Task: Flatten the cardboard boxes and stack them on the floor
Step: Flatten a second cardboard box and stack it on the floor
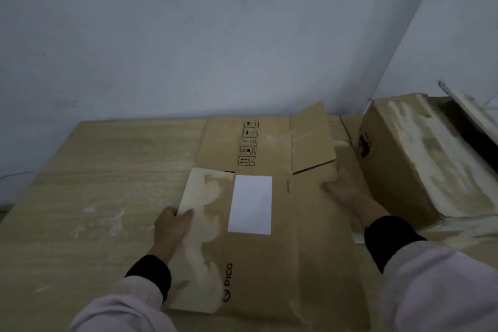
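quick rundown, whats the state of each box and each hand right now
flattened box: collapsed flat on the wooden surface, white label facing up, far flaps spread open
left hand: gripping the flattened box's left edge, thumb on top
right hand: resting on the box's right edge, fingers spread; grip unclear
second box: not flattened, still box-shaped, tipped at an angle at right, one end open and dark inside

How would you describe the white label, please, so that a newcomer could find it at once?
Start at the light wooden surface against the grey wall. In its middle lies a flattened brown cardboard box held at both sides by the hands. The plain white rectangular label sits on its top face, the only blank white patch there.
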